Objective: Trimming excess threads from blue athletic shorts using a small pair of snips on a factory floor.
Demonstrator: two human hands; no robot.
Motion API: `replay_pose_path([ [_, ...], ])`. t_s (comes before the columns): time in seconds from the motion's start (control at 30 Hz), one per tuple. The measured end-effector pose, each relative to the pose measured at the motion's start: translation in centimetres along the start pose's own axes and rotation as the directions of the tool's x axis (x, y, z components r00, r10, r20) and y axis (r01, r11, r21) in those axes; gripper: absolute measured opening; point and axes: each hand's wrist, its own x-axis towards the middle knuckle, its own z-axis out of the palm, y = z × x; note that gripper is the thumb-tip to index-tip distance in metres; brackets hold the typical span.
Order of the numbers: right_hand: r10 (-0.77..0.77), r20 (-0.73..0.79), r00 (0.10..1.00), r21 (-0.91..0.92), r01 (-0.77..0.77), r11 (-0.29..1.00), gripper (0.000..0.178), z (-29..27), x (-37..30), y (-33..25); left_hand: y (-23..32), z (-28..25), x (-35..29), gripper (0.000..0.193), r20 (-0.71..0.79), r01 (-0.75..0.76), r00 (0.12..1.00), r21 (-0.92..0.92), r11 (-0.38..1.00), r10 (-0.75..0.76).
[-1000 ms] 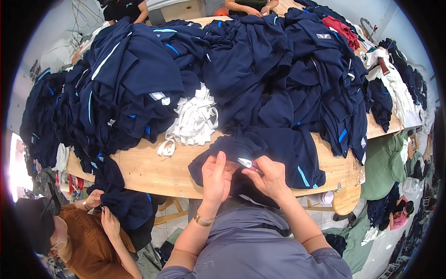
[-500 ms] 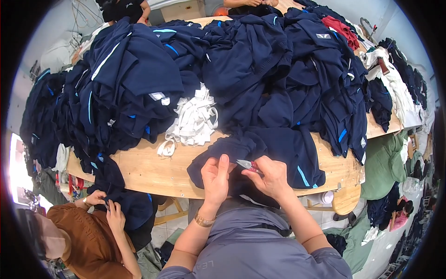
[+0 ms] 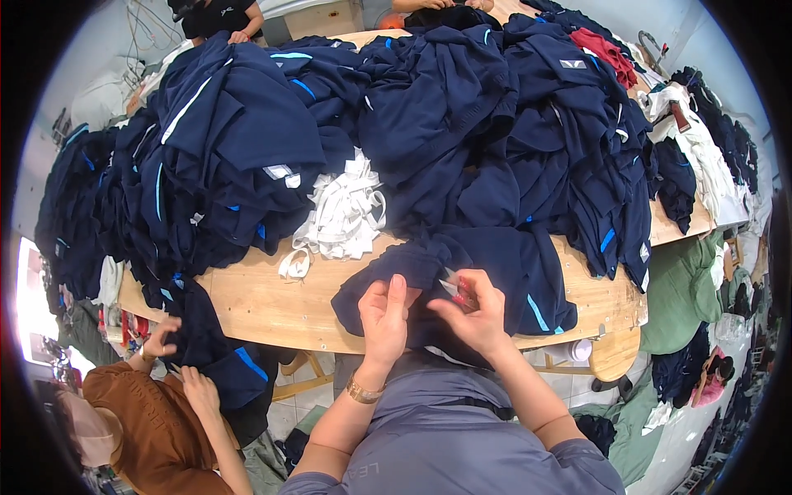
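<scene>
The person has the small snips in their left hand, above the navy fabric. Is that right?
Not quite: the head view shows the small snips in their right hand, not the left hand. They are above the navy fabric.

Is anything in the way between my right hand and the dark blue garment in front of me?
Only the snips that your right hand holds, their tips pointing out over the dark blue garment. Nothing else visible stands between.
</scene>
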Motion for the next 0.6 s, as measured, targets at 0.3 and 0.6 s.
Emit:
replay_pose_path([
  [0.3, -0.353, -0.038, 0.935, 0.05, 0.354, 0.934, 0.027, 1.3, 0.8, 1.0, 0.2, 0.4, -0.2, 0.02, 0.12, 0.049, 0.993, -0.279, 0.959, -0.015],
  [0.6, 0.205, -0.028, 0.978, 0.203, -0.195, 0.96, 0.009, -0.3, -0.7, 1.7, 0.5, 0.1, 0.2, 0.015, 0.122, 0.057, 0.992, -0.286, 0.957, -0.023],
])
